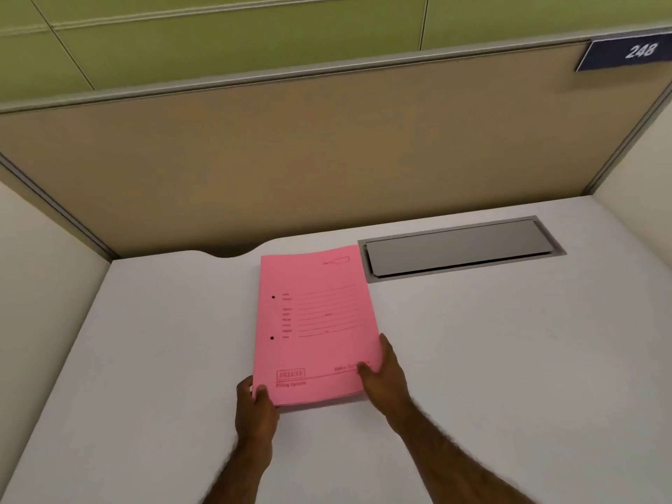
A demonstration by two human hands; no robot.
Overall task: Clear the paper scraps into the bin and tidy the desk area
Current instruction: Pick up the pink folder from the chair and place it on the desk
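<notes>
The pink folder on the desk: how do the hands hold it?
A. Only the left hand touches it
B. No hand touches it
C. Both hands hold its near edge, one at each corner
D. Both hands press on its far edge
C: the left hand grips the near left corner of the pink folder, and the right hand rests on the near right corner.

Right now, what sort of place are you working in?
Most likely an office cubicle or study carrel: a white desk walled by fabric partitions, a numbered plate reading 248, and a cable hatch. Both hands hold a pink file folder.
</notes>
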